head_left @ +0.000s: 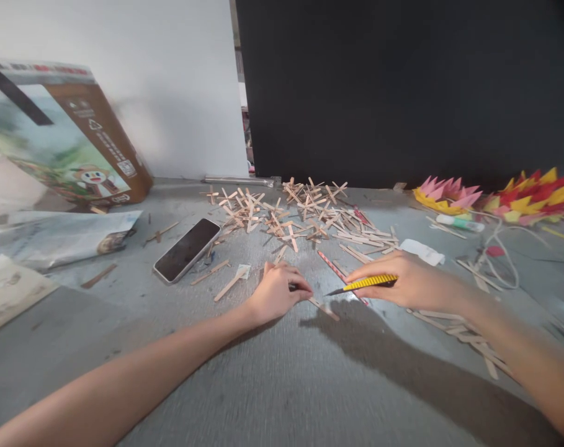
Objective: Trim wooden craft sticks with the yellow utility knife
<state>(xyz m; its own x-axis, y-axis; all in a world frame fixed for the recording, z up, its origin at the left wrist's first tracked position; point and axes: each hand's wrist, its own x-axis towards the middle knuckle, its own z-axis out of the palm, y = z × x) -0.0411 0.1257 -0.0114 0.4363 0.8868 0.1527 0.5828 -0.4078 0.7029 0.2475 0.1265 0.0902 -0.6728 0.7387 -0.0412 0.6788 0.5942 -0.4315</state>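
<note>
My left hand point(282, 290) rests on the table, its fingers closed around a thin flat wooden stick point(326, 308). One end of that stick points out to the right, and the rest is hidden by the fingers. A small dark thing shows between the fingers, too covered to name. Just to the right, my right hand point(409, 279) grips a craft knife point(370, 282) with a ribbed yellow and black handle. Its dark pointed tip is directed left, slightly above the stick and apart from it. Under the knife lies a red-and-white patterned strip point(332, 266).
Crossed wooden sticks point(288, 208) are heaped at the back, with loose sticks point(468, 335) by my right forearm. A phone point(187, 250) lies left. A white bottle point(422, 251), glue stick point(459, 223), cord point(496, 254) and folded-paper pieces point(449, 194) are right. A box point(77, 136) stands back left.
</note>
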